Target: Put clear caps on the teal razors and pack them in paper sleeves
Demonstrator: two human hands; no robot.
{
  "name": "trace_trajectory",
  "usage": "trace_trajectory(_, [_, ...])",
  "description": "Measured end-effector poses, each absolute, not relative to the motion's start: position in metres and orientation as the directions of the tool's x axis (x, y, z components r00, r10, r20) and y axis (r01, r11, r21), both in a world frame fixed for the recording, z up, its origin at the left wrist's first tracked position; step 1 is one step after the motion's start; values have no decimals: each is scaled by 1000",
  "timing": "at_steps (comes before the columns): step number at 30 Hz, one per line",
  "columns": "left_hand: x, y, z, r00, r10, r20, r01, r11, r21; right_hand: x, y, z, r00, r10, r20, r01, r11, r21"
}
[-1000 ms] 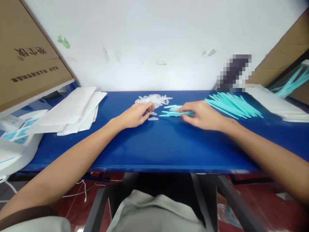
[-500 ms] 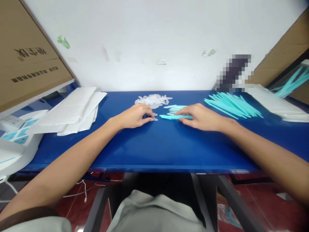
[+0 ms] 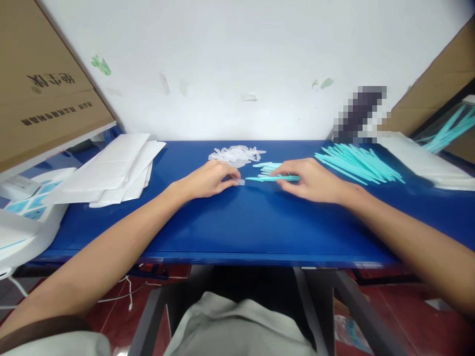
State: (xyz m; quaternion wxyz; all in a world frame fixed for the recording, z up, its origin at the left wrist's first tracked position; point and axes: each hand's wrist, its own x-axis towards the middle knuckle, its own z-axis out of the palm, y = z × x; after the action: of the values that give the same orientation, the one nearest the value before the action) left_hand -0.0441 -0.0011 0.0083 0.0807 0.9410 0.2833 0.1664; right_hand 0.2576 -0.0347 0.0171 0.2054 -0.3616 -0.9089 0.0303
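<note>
On the blue tabletop (image 3: pixel 237 222), mid-table, both hands work close together. Left hand (image 3: pixel 208 179) lies knuckles-up, fingertips pinched narrow on a small clear plastic cap (image 3: pixel 240 182) that sticks out just past them toward the right hand. Right hand (image 3: pixel 311 179) pinches the back end of a thin turquoise plastic stick (image 3: pixel 265 178); the stick lies roughly level, tip pointing at the cap. Tip and cap sit just beside each other; cannot tell if they touch.

Just behind the two grips: a small cluster of turquoise sticks with clear ends (image 3: pixel 267 167), flat on the table. Behind the left hand's grip: a loose pile of clear plastic caps (image 3: pixel 235 154). Behind and to the outside of the right hand: a large fanned heap of bare turquoise sticks (image 3: pixel 358 162).

Well out past the left hand: a stack of white flat bags (image 3: pixel 111 168), with a brown cardboard box (image 3: pixel 44 89) above it. Far right edge: another cardboard box with turquoise sticks inside (image 3: pixel 451 126).
</note>
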Motion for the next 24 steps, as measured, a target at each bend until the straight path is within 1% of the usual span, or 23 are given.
trace_trajectory(3, [-44,0,7,782,556,282,498,-829,254,257,-35,17,-663,668,338,638,741,-211])
trace_trajectory(8, [-42,1,5,765,580,280,484,-804,345,256,-36,17,-670,669,323,642,740,-201])
trace_trajectory(15, [-41,1,3,769,567,295,464,-812,353,254,-36,15,-680,661,317,637,747,-191])
trace_trajectory(24, [-38,0,0,759,576,304,459,-804,377,254,-36,14,-695,650,309,616,759,-210])
